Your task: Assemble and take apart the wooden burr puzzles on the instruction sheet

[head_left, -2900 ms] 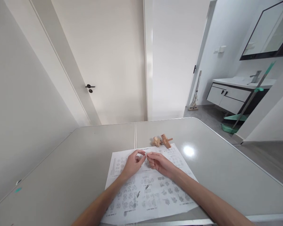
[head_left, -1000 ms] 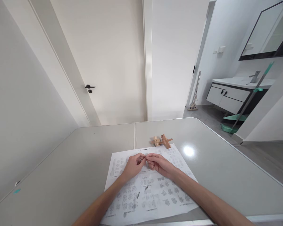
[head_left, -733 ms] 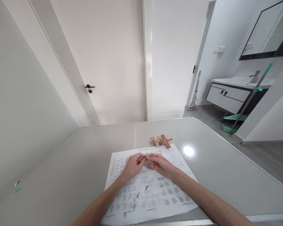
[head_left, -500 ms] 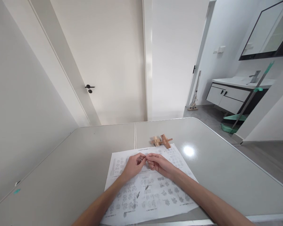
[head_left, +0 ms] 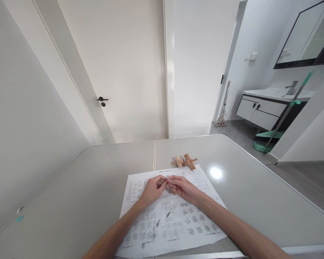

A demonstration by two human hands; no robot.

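Over the upper part of a large printed sheet [head_left: 194, 241], my left hand [head_left: 154, 187] and my right hand [head_left: 183, 187] meet fingertip to fingertip. The thumb and forefinger of each are pinched together. Anything held between them is too small or too hidden to make out. The sheet lies flat and carries rows of small grey diagrams with lines of text. Just beyond its far edge rest two interlocking wooden puzzles, a lighter one [head_left: 179, 161] on the left and a browner crossed one [head_left: 189, 162] on the right, close together.
The grey folding table [head_left: 70, 201] has a seam across its middle and a bright light reflection at right. Past its far edge stands a white door [head_left: 132, 72]. A sink cabinet [head_left: 261, 108], a mop [head_left: 223, 108] and a green dustpan [head_left: 261, 146] are at the right.
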